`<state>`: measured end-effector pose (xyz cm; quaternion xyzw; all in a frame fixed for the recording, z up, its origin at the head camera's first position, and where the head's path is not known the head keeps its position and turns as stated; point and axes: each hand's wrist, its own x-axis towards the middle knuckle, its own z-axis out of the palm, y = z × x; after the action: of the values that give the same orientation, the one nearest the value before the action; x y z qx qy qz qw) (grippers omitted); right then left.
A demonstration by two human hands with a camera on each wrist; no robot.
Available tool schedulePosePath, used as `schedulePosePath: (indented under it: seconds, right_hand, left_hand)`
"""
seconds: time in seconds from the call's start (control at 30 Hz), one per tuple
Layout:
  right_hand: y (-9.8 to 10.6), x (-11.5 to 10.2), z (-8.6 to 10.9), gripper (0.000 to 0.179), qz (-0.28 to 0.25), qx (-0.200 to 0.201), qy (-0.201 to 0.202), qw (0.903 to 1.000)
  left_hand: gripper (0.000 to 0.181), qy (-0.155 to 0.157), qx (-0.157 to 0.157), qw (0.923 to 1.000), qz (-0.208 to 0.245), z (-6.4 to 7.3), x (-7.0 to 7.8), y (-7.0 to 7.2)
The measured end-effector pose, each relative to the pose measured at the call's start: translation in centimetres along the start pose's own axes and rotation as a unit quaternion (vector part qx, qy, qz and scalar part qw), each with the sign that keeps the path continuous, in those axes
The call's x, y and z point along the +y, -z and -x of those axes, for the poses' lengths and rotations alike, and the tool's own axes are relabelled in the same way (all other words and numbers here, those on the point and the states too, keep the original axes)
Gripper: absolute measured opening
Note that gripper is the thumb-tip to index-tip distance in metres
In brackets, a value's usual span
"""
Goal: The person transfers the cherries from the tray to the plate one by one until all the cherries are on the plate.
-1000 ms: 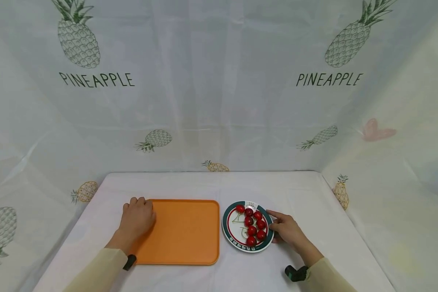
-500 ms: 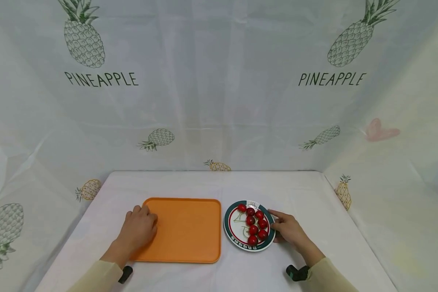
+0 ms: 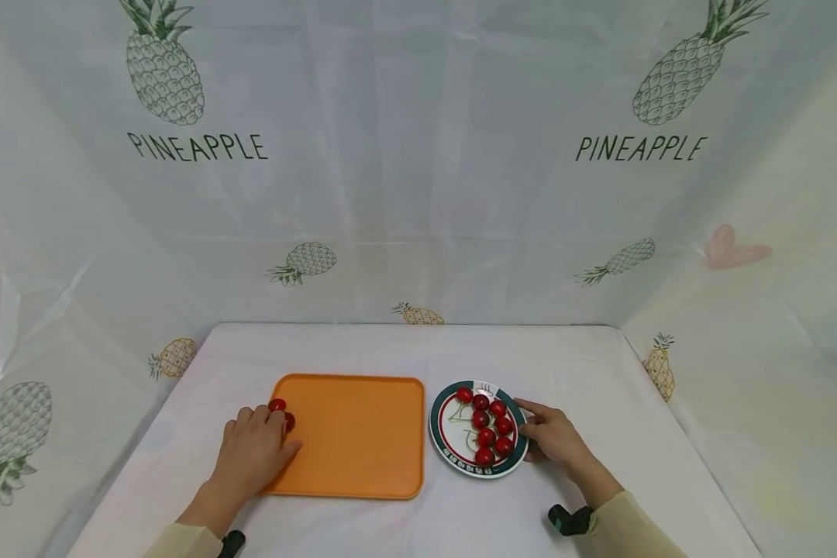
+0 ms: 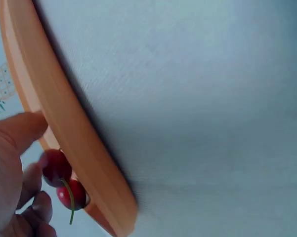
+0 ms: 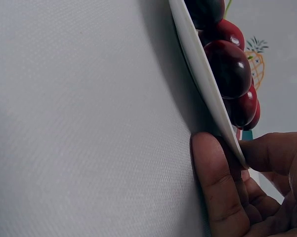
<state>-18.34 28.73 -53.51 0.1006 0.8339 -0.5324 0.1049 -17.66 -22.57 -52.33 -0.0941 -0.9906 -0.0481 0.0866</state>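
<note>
My left hand (image 3: 249, 451) is over the left edge of an orange tray (image 3: 363, 434), its fingers loosely bent. Two red cherries (image 3: 277, 404) lie at the tray's upper left, beside the fingertips. In the left wrist view the thumb stands apart from the cherries (image 4: 55, 168), one of which has a green stem; the other fingers are right by them, contact unclear. My right hand (image 3: 554, 440) pinches the right rim of a round plate (image 3: 441, 434) with a dark green border. Several cherries (image 3: 484, 436) with stems sit on it. Thumb and fingers grip the rim (image 5: 202, 74) from above and below.
A white cloth covers the table (image 3: 418, 353). Pineapple-printed curtains (image 3: 404, 194) hang behind it and at both sides. The tray and plate stand side by side with a narrow gap. Black straps (image 3: 570, 521) sit at the wrists.
My left hand has drawn back toward me and its fingers have loosened, bringing two cherries into sight on the tray. The right hand still holds the plate's rim. The head view has shifted slightly.
</note>
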Motion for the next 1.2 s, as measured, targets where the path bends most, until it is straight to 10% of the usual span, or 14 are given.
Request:
schedulePosePath:
  seconds: [0.4,1.2]
  right_hand:
    - [0.2,0.2,-0.1,0.056,-0.004,0.004,-0.001,1.0000]
    - [0.1,-0.1,-0.1,0.057,-0.005,-0.004,-0.001,1.0000]
  left_hand:
    - [0.052,0.030,0.030,0.9991,0.002,0.2,-1.5,-0.4]
    - [0.018,-0.058,0.044,0.9938,-0.083,-1.2,-3.8,-0.2]
